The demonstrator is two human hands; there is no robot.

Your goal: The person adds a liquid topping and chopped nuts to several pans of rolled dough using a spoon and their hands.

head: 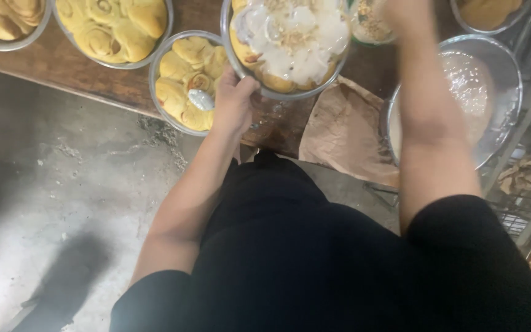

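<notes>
Left hand (pixel 233 101) grips iced roll bowl (pixel 287 46); right hand's (pixel 404 12) grip unclear, brown paper (pixel 339 135) below

A bakery-style food workroom: glass dishes of yellow rolls (pixel 113 27) crowd a worn wooden desk (pixel 62 67) left of the grip on an iced dish (pixel 287 43), with a wide metal bowl (pixel 493 86) to its right and a bare concrete floor (pixel 62 203) below.
</notes>
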